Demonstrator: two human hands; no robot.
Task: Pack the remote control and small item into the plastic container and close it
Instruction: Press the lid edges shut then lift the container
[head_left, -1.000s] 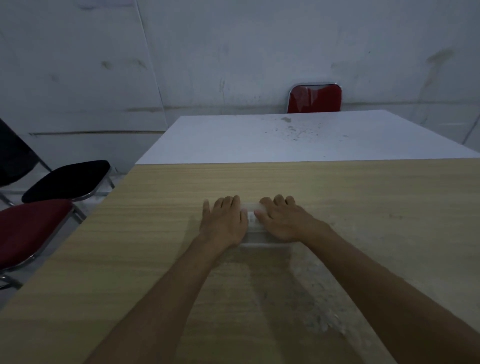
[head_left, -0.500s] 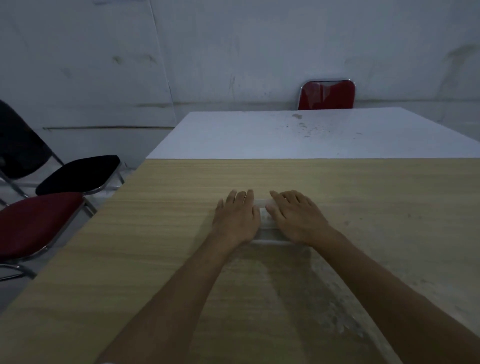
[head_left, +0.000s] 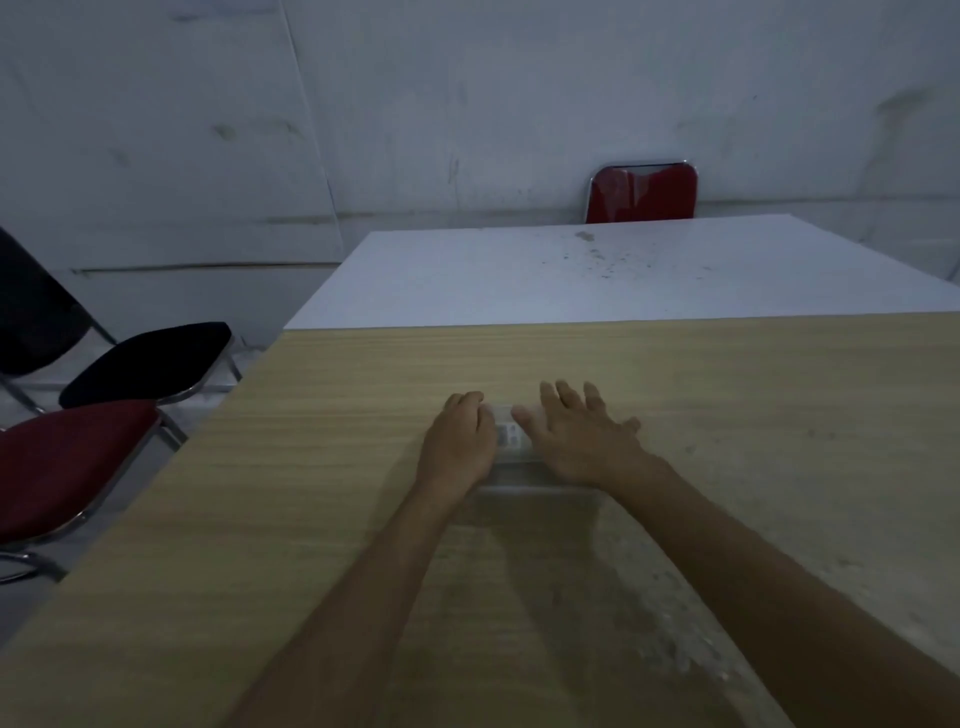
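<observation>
Both hands are covering most of the plastic container (head_left: 511, 457) on the wooden desk (head_left: 322, 467), so its contents are staying blurred. The left hand (head_left: 457, 441) is pressing down curled on its left side. The right hand (head_left: 576, 441), flat before, is now lifting with fingers spread wide.

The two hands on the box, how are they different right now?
The left hand has its fingers curled down over the plastic container; the right hand has its fingers spread and lifted. The left hand sits on the container's left side, the right hand on its right. Both are bare and rest on the container.
</observation>
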